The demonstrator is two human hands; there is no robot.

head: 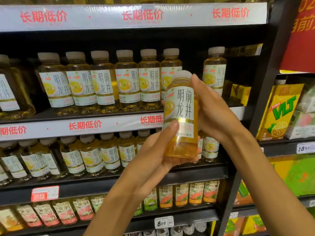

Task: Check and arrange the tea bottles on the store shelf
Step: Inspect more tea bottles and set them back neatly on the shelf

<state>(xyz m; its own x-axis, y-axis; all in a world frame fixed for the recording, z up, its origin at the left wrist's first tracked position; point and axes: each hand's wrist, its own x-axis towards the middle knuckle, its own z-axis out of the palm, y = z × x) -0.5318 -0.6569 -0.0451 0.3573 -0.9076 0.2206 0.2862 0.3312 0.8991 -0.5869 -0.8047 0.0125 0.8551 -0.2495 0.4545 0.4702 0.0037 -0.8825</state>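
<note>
A tea bottle (181, 114) is held up in front of the store shelf (119, 124), with its label turned to the camera. It is gripped by both hands. The bottom is cupped by the left hand (153, 160), with the thumb pressed on the label. The side is wrapped by the right hand (213, 108).

The checking step seems to be in hand, since the label is being looked at. A gap (192, 65) is seen in the top row of tea bottles (102, 82), just behind the held one. Next, the bottle would likely be set upright in that gap, with the label facing out like the others.

The fingers behind the bottle are hidden. The small print on the label is too blurry to be read. The leftmost bottles are cut off by the edge, and the back of the shelf is too dark to be seen.
</note>
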